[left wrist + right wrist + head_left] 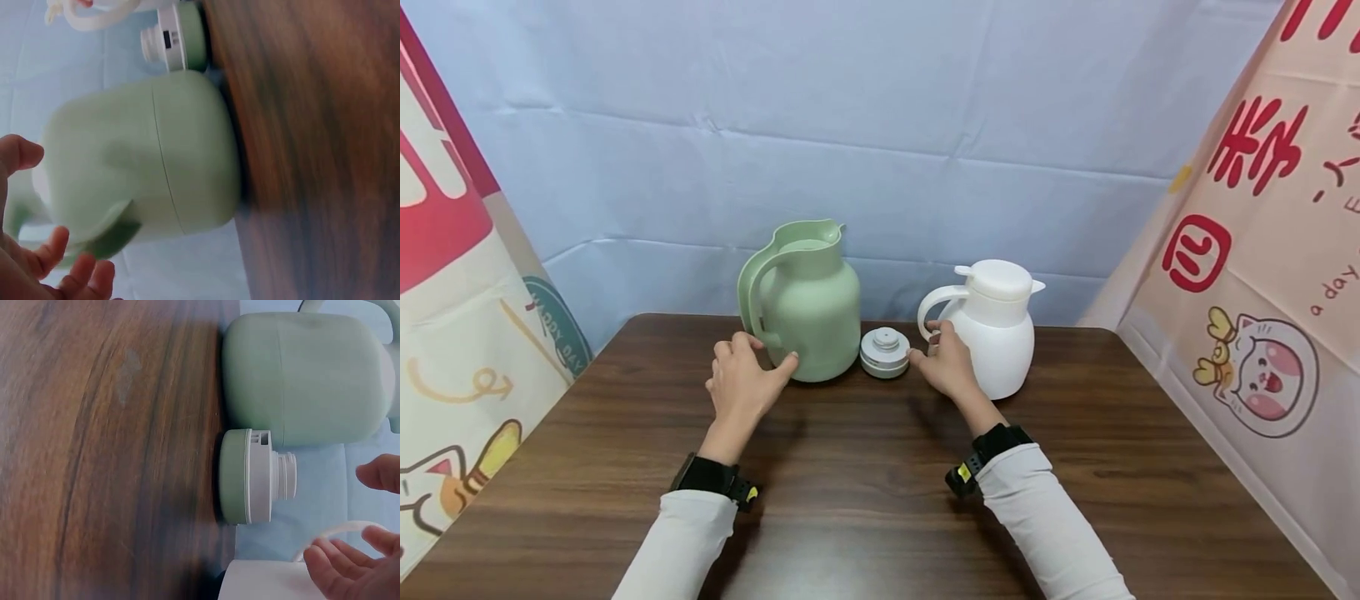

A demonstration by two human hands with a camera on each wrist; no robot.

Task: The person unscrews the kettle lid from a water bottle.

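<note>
A green jug [812, 317] stands upright at the back of the table, its handle on the left side. My left hand [745, 379] is in front of it, close to the lower end of the handle, with thumb and fingers spread apart. Between the jugs lies a round lid [885, 352], green below and white above, with a threaded stub on top. The white jug [1000, 333] stands to the right, its lid on top and its spout pointing right. My right hand [951, 362] is by its handle, thumb apart from the fingers; the right wrist view shows no object between them.
The dark wooden table [865, 500] extends toward me in front of the jugs. A pale blue cloth [880, 150] hangs behind it. Printed cloths hang at the left [452, 350] and right [1247, 292] sides.
</note>
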